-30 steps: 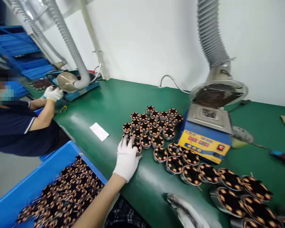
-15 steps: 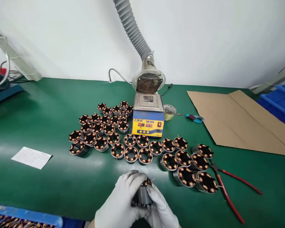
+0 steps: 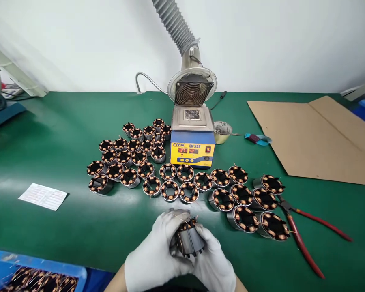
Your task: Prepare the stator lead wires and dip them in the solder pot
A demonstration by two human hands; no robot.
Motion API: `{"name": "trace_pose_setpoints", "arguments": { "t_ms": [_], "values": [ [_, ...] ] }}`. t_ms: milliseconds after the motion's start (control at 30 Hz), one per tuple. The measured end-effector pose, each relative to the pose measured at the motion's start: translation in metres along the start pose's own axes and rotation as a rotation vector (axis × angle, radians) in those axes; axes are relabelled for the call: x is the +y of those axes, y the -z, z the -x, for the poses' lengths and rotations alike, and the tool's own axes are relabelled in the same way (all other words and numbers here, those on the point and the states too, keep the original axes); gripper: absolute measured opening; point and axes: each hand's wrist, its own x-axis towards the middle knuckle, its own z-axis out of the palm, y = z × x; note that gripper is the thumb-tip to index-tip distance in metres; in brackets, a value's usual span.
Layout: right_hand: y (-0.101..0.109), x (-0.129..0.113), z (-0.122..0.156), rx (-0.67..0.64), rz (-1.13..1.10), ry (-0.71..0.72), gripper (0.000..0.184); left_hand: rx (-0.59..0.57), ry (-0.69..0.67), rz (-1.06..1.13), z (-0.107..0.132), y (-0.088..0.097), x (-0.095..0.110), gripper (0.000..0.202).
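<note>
- One wound stator (image 3: 189,240) clamped between gloved left hand (image 3: 156,253) and gloved right hand (image 3: 214,263), fingers closed around its steel body.
- Just beyond grip: roughly thirty-three stators (image 3: 169,190) standing on green mat (image 3: 63,134).
- Behind those: one solder pot (image 3: 192,147).
- Right of grip: one pair of red-handled pliers (image 3: 304,231).

Bright even overhead light, soft shadows, edges warped.

The stator (image 3: 189,240) is a grey metal cylinder with copper windings on top. It tilts slightly, above the table's near edge, at six o'clock from the yellow-blue device.
</note>
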Motion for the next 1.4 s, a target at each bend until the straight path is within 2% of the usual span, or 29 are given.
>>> {"name": "trace_pose_setpoints", "arguments": {
  "t_ms": [67, 133, 200, 300, 333, 367, 467, 533, 600, 700, 733, 800, 867, 900, 967, 1033, 1067, 1100, 1133, 1200, 1267, 1333, 1400],
  "values": [
    [0.0, 0.001, 0.0, -0.023, 0.014, 0.006, 0.026, 0.118, 0.013, 0.109, -0.005, -0.006, 0.006, 0.051],
    [-0.001, 0.001, 0.0, -0.084, 0.045, 0.002, 0.029, 0.229, 0.15, 0.328, -0.012, -0.01, 0.01, 0.019],
    [-0.002, 0.0, 0.0, -0.126, 0.069, -0.016, 0.035, 0.315, 0.276, 0.475, -0.017, -0.01, 0.009, 0.023],
    [-0.004, -0.003, 0.001, -0.122, 0.03, -0.067, 0.043, 0.437, 0.27, 0.507, -0.015, -0.004, -0.003, 0.029],
    [-0.005, -0.004, 0.001, -0.113, -0.003, -0.077, 0.044, 0.417, 0.254, 0.492, -0.012, -0.002, -0.007, 0.028],
    [-0.006, -0.005, 0.001, -0.105, -0.041, -0.08, 0.044, 0.351, 0.24, 0.459, -0.009, -0.001, -0.011, 0.03],
    [-0.005, -0.006, 0.0, -0.082, -0.134, -0.08, 0.037, 0.09, 0.125, 0.198, 0.002, -0.003, -0.013, 0.075],
    [-0.004, -0.005, 0.001, -0.072, -0.14, -0.092, 0.036, 0.06, 0.019, 0.033, 0.006, -0.008, -0.008, 0.086],
    [-0.001, -0.004, 0.002, -0.085, -0.095, -0.105, 0.037, 0.108, 0.043, 0.098, 0.005, -0.012, -0.001, 0.069],
    [0.001, -0.002, 0.003, -0.136, 0.004, -0.104, 0.038, 0.285, 0.261, 0.418, -0.004, -0.015, 0.004, 0.023],
    [0.001, -0.001, 0.003, -0.15, 0.028, -0.103, 0.04, 0.365, 0.312, 0.499, -0.008, -0.015, 0.004, 0.02],
    [0.001, 0.0, 0.003, -0.163, 0.048, -0.102, 0.043, 0.492, 0.318, 0.619, -0.014, -0.014, 0.002, 0.025],
    [0.001, 0.0, 0.004, -0.17, 0.053, -0.111, 0.045, 0.593, 0.251, 0.765, -0.016, -0.013, 0.001, 0.027],
    [0.001, 0.0, 0.004, -0.168, 0.058, -0.12, 0.045, 0.606, 0.219, 0.824, -0.014, -0.012, 0.002, 0.031],
    [-0.001, 0.001, 0.004, -0.152, 0.084, -0.129, 0.045, 0.494, 0.248, 0.857, -0.009, -0.012, 0.007, 0.041],
    [-0.004, 0.0, 0.004, -0.107, 0.128, -0.074, 0.039, 0.322, 0.376, 0.774, -0.003, -0.012, 0.013, 0.044],
    [-0.006, 0.0, 0.004, -0.087, 0.173, -0.02, 0.037, 0.289, 0.427, 0.717, -0.001, -0.012, 0.014, 0.039],
    [-0.007, 0.0, 0.004, -0.074, 0.242, 0.046, 0.037, 0.311, 0.44, 0.672, 0.0, -0.011, 0.013, 0.032],
    [-0.008, 0.0, 0.005, -0.062, 0.335, 0.116, 0.04, 0.384, 0.406, 0.641, 0.001, -0.008, 0.01, 0.027],
    [-0.008, 0.002, 0.006, -0.002, 0.558, 0.24, 0.052, 0.533, 0.271, 0.625, 0.001, -0.001, 0.001, 0.023],
    [-0.005, 0.007, 0.007, 0.109, 0.772, 0.347, 0.058, 0.562, 0.178, 0.664, 0.002, 0.007, -0.008, 0.023],
    [-0.002, 0.014, 0.007, 0.223, 0.983, 0.484, 0.054, 0.417, 0.162, 0.697, 0.002, 0.008, -0.01, 0.036],
    [0.0, 0.021, 0.004, 0.267, 1.234, 0.702, 0.045, 0.245, 0.194, 0.666, 0.002, 0.001, -0.006, 0.047]
  ]
}}
